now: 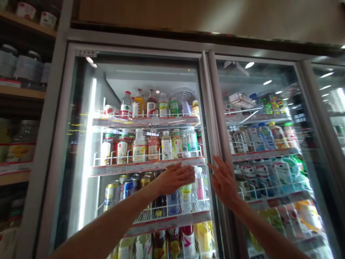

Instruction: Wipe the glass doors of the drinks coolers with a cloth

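The left glass door (pixel 206 100) stands closed before the person, its right frame meeting the frame of the right door (pixel 219 115) at an upright seam. The left hand (pixel 179 177) is raised before the glass, fingers close together and pointing toward the door's right edge, just below the right end of the front edge of the second shelf (pixel 118 170). The right hand (pixel 222 180) is in front of the seam, fingers a little apart; neither hand clamps on anything, and contact with glass or frame cannot be told. Bottles (pixel 153 146) line that shelf behind the glass. For good handling, the rigid frame probably takes force better than the pane; an even, gentle load would avoid jolting the bottles, and fingertips are safest out of the seam, where they could be pinched.
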A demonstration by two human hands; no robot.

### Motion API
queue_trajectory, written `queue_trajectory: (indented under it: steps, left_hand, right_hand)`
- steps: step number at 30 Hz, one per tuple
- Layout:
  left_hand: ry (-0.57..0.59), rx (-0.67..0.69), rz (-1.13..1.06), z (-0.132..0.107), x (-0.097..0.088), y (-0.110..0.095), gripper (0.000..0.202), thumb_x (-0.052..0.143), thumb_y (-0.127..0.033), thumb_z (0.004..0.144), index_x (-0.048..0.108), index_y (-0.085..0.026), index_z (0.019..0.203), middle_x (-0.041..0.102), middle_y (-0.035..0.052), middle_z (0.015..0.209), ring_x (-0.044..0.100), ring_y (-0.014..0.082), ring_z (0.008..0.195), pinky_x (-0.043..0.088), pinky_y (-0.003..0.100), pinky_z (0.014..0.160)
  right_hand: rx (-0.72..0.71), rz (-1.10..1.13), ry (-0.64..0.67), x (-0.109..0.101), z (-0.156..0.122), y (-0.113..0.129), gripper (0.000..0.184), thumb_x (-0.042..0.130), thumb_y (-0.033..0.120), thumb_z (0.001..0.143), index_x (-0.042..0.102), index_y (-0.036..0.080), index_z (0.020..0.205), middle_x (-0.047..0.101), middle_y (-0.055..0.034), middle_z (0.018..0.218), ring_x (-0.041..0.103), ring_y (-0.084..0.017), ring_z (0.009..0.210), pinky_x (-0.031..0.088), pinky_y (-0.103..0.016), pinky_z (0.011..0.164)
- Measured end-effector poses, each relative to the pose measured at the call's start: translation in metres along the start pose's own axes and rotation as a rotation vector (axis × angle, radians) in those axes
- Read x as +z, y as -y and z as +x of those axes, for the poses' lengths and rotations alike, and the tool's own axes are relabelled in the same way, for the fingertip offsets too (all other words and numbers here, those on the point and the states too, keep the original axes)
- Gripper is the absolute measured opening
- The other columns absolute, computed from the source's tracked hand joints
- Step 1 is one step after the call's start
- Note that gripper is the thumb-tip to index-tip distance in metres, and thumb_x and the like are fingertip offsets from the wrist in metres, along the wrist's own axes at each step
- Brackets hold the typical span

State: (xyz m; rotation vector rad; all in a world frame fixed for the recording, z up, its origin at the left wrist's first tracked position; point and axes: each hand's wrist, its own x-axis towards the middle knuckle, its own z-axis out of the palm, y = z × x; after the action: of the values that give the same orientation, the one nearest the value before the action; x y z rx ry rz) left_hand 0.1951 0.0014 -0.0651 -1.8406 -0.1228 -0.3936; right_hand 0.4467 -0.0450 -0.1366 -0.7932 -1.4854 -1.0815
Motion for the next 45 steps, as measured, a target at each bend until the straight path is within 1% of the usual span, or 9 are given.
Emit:
queue_trajectory:
  steps: [7, 13, 18, 23, 26, 30, 34, 40, 45]
  left_hand:
    - [-0.060, -0.490, 0.158, -0.060, -0.016, -0.001, 0.048, 0.042, -0.016, 0.087, 0.039, -0.025, 0.135, 0.039, 0.0032, 0.144, 0.021, 0.0214, 0.139, 0.014, 0.044, 0.113]
    - [0.060, 0.007, 0.044, -0.115, -0.030, -0.015, 0.042, 0.042, -0.027, 0.089, 0.043, -0.033, 0.131, 0.036, -0.0061, 0.145, 0.023, 0.0154, 0.138, 0.012, 0.039, 0.115]
    - [-0.047, -0.564, 0.214, -0.154, -0.041, -0.007, 0.050, 0.043, -0.014, 0.086, 0.041, -0.028, 0.134, 0.044, 0.0035, 0.140, 0.022, 0.0199, 0.139, 0.016, 0.043, 0.114]
    - [0.098, -0.041, 0.008, -0.204, -0.044, -0.054, 0.043, 0.048, -0.028, 0.086, 0.047, -0.036, 0.128, 0.038, -0.0057, 0.143, 0.024, 0.0155, 0.138, 0.017, 0.038, 0.115]
    - [0.099, -0.081, 0.011, -0.222, -0.051, -0.046, 0.043, 0.048, -0.028, 0.086, 0.047, -0.036, 0.128, 0.043, -0.0056, 0.141, 0.026, 0.0138, 0.137, 0.016, 0.037, 0.116]
    - [-0.024, -0.556, 0.162, -0.236, -0.054, -0.031, 0.048, 0.045, -0.013, 0.085, 0.046, -0.029, 0.130, 0.046, 0.0023, 0.138, 0.023, 0.0185, 0.138, 0.015, 0.041, 0.115]
    - [-0.003, -0.348, 0.038, -0.234, -0.041, -0.065, 0.047, 0.045, -0.020, 0.088, 0.042, -0.035, 0.132, 0.047, -0.0044, 0.138, 0.029, 0.0138, 0.136, 0.018, 0.034, 0.114]
    - [-0.300, -0.987, -0.011, -0.183, -0.020, -0.082, 0.061, 0.038, -0.024, 0.090, 0.013, -0.013, 0.145, 0.037, 0.0152, 0.144, 0.023, 0.0204, 0.139, 0.033, 0.040, 0.107]
    - [-0.173, -0.951, -0.065, -0.208, -0.026, -0.089, 0.070, 0.041, -0.032, 0.088, 0.006, -0.013, 0.145, 0.033, 0.0163, 0.145, 0.020, 0.0253, 0.139, 0.026, 0.050, 0.110]
  right_hand:
    - [0.020, 0.067, -0.006, 0.027, 0.009, 0.027, 0.044, 0.037, 0.020, 0.090, 0.039, 0.023, 0.134, 0.041, -0.0100, 0.142, 0.031, -0.023, 0.136, 0.029, -0.049, 0.108]
    - [-0.053, 0.128, 0.024, 0.051, 0.012, 0.057, 0.049, 0.038, 0.019, 0.090, 0.033, 0.024, 0.138, 0.038, -0.0083, 0.144, 0.028, -0.021, 0.138, 0.026, -0.048, 0.110]
    - [-0.010, 0.164, 0.024, 0.067, 0.012, 0.080, 0.049, 0.037, 0.019, 0.090, 0.034, 0.024, 0.138, 0.036, -0.0075, 0.146, 0.027, -0.022, 0.138, 0.026, -0.048, 0.111]
    - [-0.052, 0.192, 0.034, 0.075, 0.012, 0.103, 0.047, 0.038, 0.018, 0.089, 0.037, 0.023, 0.136, 0.039, -0.0077, 0.144, 0.028, -0.021, 0.137, 0.027, -0.047, 0.110]
    - [-0.051, 0.197, 0.027, 0.079, 0.015, 0.112, 0.047, 0.037, 0.018, 0.090, 0.037, 0.022, 0.136, 0.039, -0.0083, 0.144, 0.028, -0.020, 0.138, 0.026, -0.047, 0.110]
    - [-0.041, 0.216, 0.023, 0.086, 0.015, 0.129, 0.046, 0.038, 0.016, 0.089, 0.039, 0.020, 0.135, 0.039, -0.0097, 0.144, 0.027, -0.021, 0.138, 0.026, -0.048, 0.110]
    - [-0.147, 0.328, 0.058, 0.089, 0.003, 0.166, 0.043, 0.039, 0.013, 0.087, 0.045, 0.018, 0.129, 0.046, -0.0116, 0.138, 0.036, -0.021, 0.133, 0.031, -0.047, 0.108]
    - [-0.144, 0.569, 0.028, 0.104, -0.006, 0.233, 0.044, 0.036, 0.014, 0.089, 0.043, 0.020, 0.132, 0.056, -0.0115, 0.126, 0.053, -0.017, 0.118, 0.050, -0.034, 0.092]
    - [-0.019, 0.362, 0.011, 0.132, 0.013, 0.281, 0.042, 0.040, 0.022, 0.091, 0.045, 0.020, 0.132, 0.052, -0.0096, 0.133, 0.041, -0.022, 0.129, 0.029, -0.046, 0.109]
